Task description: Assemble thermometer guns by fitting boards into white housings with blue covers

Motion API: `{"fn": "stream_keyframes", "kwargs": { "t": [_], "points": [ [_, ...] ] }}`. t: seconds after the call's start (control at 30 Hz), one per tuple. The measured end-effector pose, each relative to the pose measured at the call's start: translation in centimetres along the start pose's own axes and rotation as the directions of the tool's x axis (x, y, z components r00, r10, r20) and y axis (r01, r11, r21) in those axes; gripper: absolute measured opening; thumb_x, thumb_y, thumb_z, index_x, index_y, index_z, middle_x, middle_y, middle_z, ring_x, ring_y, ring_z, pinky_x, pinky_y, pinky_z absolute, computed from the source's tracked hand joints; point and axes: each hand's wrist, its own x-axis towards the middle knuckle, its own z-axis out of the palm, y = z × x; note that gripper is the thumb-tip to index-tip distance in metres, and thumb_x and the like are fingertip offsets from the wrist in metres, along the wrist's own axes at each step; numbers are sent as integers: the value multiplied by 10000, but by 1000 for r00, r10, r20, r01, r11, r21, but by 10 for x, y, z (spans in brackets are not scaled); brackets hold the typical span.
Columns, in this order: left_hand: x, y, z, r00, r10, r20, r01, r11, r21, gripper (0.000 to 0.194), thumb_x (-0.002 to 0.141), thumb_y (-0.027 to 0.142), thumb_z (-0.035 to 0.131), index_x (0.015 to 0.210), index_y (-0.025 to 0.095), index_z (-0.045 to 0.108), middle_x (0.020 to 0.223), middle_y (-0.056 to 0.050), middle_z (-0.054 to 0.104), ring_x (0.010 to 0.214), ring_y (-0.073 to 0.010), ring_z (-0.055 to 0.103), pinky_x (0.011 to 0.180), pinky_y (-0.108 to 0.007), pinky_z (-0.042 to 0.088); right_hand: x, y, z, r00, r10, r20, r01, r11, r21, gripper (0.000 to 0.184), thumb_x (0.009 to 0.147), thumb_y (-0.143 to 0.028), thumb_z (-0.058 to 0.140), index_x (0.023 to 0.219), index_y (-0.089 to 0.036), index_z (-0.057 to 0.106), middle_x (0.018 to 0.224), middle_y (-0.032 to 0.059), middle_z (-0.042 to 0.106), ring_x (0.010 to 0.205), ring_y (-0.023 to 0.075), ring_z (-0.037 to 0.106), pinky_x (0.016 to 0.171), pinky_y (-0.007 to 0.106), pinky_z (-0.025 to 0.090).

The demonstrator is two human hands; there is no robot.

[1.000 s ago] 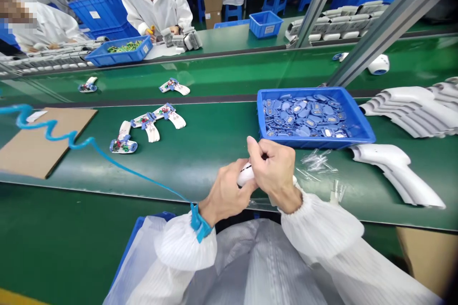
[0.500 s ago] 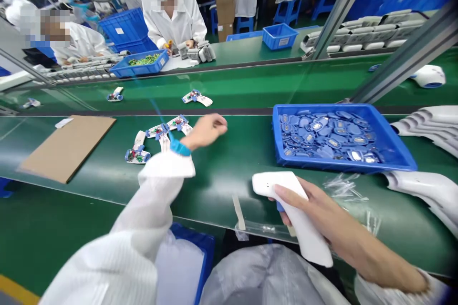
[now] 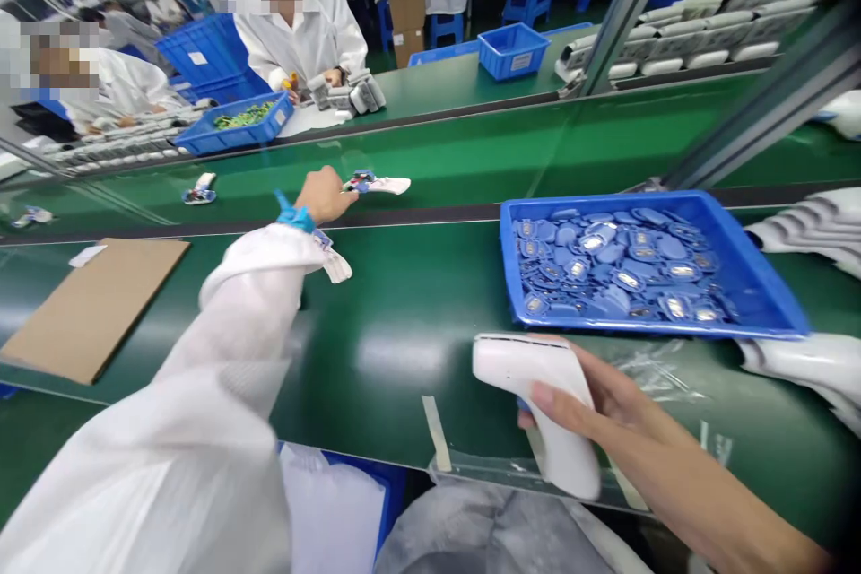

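My left hand (image 3: 326,195) reaches across to the far green belt. Its fingers are closed at the near left end of an open thermometer half (image 3: 380,185) with wires and blue parts showing; its white handle points right. Under my left wrist, another such half (image 3: 334,262) lies partly hidden by the sleeve. My right hand (image 3: 592,404) holds a white gun-shaped thermometer housing (image 3: 552,386) by its handle, just above the near bench edge. The housing's head points left, and a bit of blue trigger shows under my fingers.
A blue tray (image 3: 652,329) of blue oval covers stands right of centre. White shells (image 3: 807,368) lie at the right edge, by clear plastic strips (image 3: 663,377). Cardboard (image 3: 94,305) lies left. A metal post (image 3: 733,126) slants down at right. Co-workers (image 3: 302,27) sit across the belt.
My left hand has moved forward and left, from above the bench to the thermometer half on the belt. The housing in my right hand has turned slightly. The view has shifted a little.
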Motion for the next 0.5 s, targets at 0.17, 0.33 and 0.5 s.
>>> {"fn": "stream_keyframes", "kwargs": {
  "t": [0.17, 0.33, 0.5],
  "points": [
    [-103, -26, 9, 996, 70, 48, -69, 997, -19, 343, 911, 260, 681, 1139, 17, 600, 982, -169, 680, 1027, -344, 638, 944, -466, 504, 6, -2, 0, 979, -111, 174, 125, 989, -74, 673, 759, -601, 784, 1337, -311, 596, 1079, 55, 731, 924, 237, 686, 653, 309, 522],
    [-209, -7, 26, 925, 356, -132, -373, 786, -493, 378, 930, 301, 650, 1280, 178, 579, 1448, -118, 561, 1359, -270, 500, 1174, -437, 381, 7, 4, 2, 940, -242, 242, 287, 942, -173, 546, 822, -550, 753, 1280, -289, 612, 1054, 31, 694, 886, 190, 638, 694, 297, 510],
    [-277, 47, 26, 872, 490, 2, -279, 500, -820, 255, 908, 321, 703, 1135, 211, 666, 1109, -27, 738, 954, -168, 688, 861, -272, 543, 6, 10, 12, 844, -451, 291, 514, 835, -195, 390, 933, -543, 626, 1220, -279, 621, 1078, 32, 662, 907, 173, 609, 761, 291, 494]
  ]
}}
